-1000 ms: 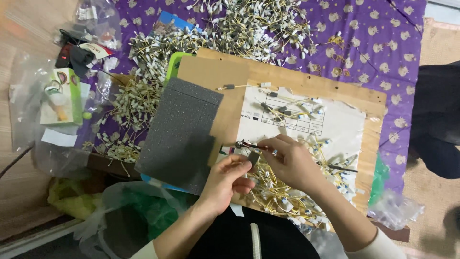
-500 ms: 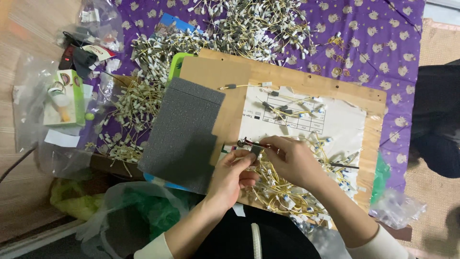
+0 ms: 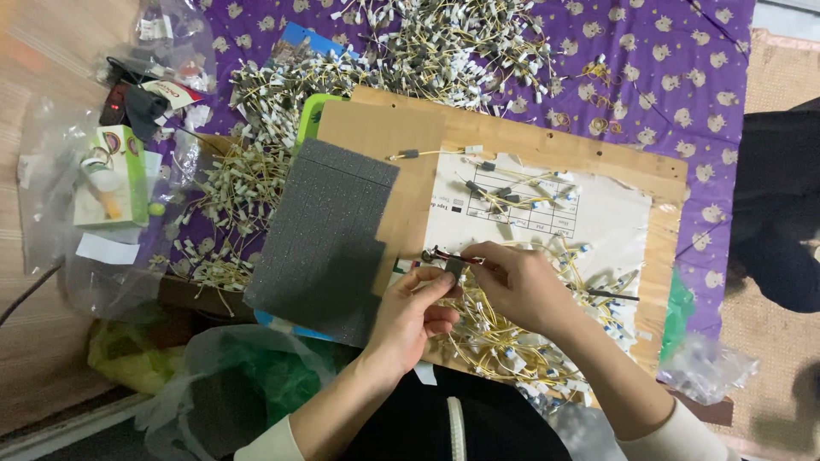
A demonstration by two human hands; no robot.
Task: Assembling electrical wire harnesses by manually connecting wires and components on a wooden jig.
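My left hand (image 3: 412, 318) and my right hand (image 3: 517, 286) meet over the front of a wooden board (image 3: 389, 132). Together they pinch a small dark connector (image 3: 453, 267) on a thin wire, with a red-and-dark piece (image 3: 440, 254) just above it. Under my right hand lies a heap of yellow wires with white plugs (image 3: 500, 341). A white printed sheet (image 3: 598, 213) on the board carries a few more wired pieces (image 3: 504, 192). A dark grey foam pad (image 3: 329, 239) lies left of my left hand.
A purple patterned cloth (image 3: 649, 77) covers the table and holds large piles of white-tipped yellow wires (image 3: 410, 43). Clear bags and a green-and-white box (image 3: 107, 175) sit at the left. A green plastic bag (image 3: 248, 376) lies at the front left.
Both hands have stayed at the same spot on the board, with fingers shifting slightly around the small connector. The view has tilted a little.
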